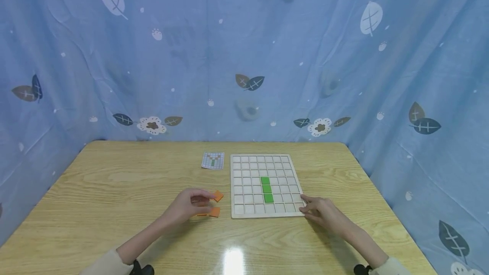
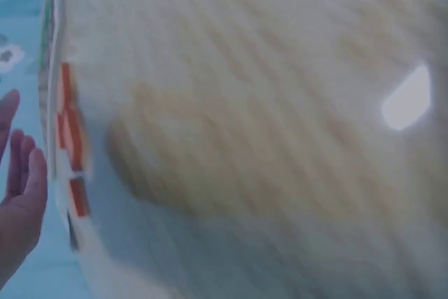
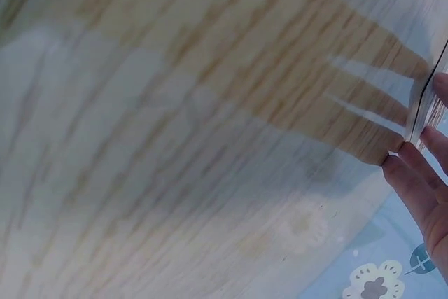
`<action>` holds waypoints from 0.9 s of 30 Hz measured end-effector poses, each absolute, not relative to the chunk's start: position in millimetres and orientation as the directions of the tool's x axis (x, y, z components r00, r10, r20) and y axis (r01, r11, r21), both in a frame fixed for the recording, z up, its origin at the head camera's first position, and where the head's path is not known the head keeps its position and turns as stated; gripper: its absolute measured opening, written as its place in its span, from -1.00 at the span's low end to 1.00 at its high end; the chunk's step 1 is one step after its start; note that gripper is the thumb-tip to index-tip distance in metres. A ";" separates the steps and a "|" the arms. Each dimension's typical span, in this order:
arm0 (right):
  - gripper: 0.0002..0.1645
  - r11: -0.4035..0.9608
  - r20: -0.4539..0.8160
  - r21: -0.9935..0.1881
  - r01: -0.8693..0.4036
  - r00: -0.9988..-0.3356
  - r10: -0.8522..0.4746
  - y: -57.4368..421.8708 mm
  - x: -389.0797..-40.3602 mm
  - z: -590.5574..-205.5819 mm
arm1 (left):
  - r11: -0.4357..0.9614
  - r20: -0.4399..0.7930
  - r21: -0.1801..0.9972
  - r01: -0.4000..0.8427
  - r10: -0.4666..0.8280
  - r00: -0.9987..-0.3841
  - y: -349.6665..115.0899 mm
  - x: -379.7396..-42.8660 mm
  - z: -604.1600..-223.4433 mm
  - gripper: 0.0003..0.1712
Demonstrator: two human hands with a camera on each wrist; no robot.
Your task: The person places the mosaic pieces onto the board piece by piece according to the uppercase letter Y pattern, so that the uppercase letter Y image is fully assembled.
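A square white grid board [image 1: 248, 209] lies on the table with a column of three green tiles [image 1: 266, 189] in its middle. My right hand [image 1: 324, 212] is at the board's near right corner, its fingertips touching the edge. In the right wrist view, those fingers [image 3: 411, 185] are spread and fairly straight along the board's side. Left of the board, my left hand [image 1: 191, 203] hovers over several loose orange tiles [image 1: 215, 211]. The left wrist view shows its fingers [image 2: 35, 176] apart with nothing between them, beside the orange tiles [image 2: 73, 138].
A small printed card [image 1: 213, 161] with an orange and green Y-shaped pattern on a grid lies behind the orange tiles, left of the board. The wooden table [image 1: 126, 173] meets a blue patterned curtain [image 1: 214, 54] at its back and sides.
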State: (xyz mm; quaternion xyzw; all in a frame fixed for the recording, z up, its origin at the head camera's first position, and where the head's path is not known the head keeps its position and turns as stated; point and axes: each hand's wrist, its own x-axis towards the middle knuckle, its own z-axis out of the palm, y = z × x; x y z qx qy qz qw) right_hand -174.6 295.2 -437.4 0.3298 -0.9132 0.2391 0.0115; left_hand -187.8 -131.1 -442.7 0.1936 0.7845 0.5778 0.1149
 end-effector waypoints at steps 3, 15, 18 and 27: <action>-0.89 0.675 0.183 -0.414 -0.610 -0.783 -0.595 295.5 -175.0 -436.7 | 0.399 0.109 0.871 0.285 0.409 -0.906 -135.9 -182.0 -445.0 -0.60; -0.88 0.670 0.209 -0.397 -0.627 -0.773 -0.599 294.5 -176.4 -438.1 | 0.600 0.244 0.670 0.436 0.377 -0.894 -129.4 -174.4 -451.7 -0.68; -0.88 0.669 0.209 -0.408 -0.621 -0.777 -0.594 294.2 -176.3 -438.4 | 0.610 0.239 0.668 0.426 0.366 -0.899 -129.4 -175.4 -452.0 -0.63; -0.87 0.664 0.222 -0.390 -0.638 -0.765 -0.604 294.9 -176.9 -438.9 | 0.610 0.227 0.650 0.453 0.413 -0.882 -136.0 -179.9 -454.3 -0.74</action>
